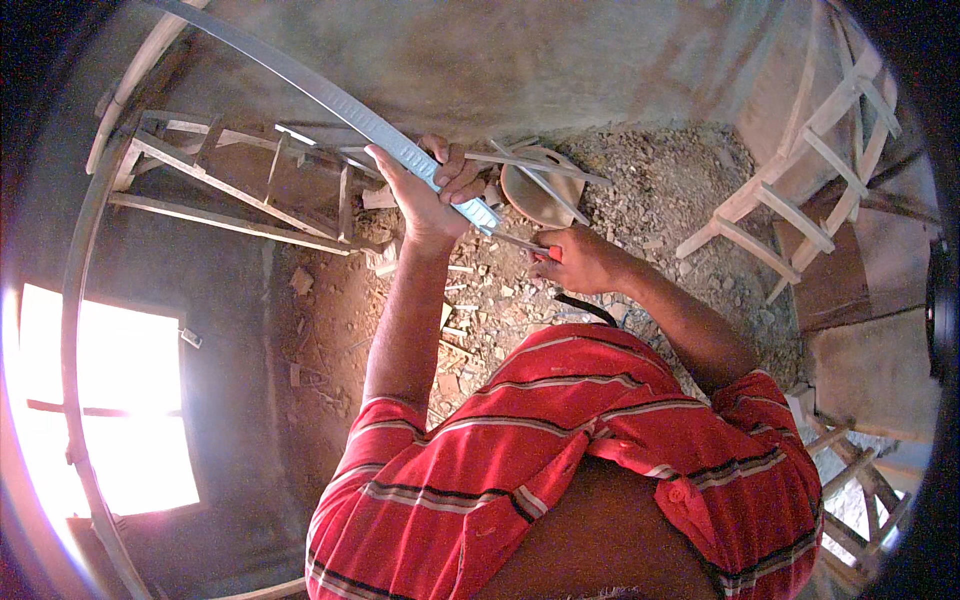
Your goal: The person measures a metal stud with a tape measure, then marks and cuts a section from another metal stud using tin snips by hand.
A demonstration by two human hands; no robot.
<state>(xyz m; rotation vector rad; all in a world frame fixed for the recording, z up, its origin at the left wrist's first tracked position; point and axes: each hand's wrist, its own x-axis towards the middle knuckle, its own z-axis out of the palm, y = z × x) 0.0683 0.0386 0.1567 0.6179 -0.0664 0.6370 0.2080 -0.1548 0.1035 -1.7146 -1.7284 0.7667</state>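
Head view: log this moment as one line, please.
left hand: grips long metal strip | right hand: holds thin tool at strip's end | wooden frame beside | rubble floor below

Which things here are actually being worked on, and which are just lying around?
In hand:
- long blue-grey metal strip, gripped by the left hand
- thin rod, pinched by the right hand

Lying about:
- wooden ladder frame
- wooden chair frame
- round pan
- rubble and wood chips
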